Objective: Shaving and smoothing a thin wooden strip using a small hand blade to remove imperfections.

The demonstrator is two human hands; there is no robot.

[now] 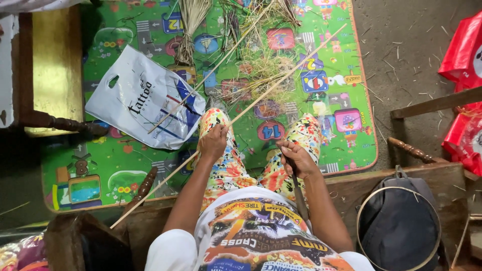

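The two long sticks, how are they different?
The held stick passes through the left hand, while the loose stick lies free on the mat. The held stick reaches farther; the loose stick ends on the white plastic bag. Both are thin, pale and slanted.

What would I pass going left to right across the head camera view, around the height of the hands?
Wooden chair leg → white plastic bag → left hand on a long thin stick → right hand → carved wooden post → red bags.

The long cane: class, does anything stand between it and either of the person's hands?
No. The left hand already grips the long cane; the right hand, holding a knife, has only open air between.
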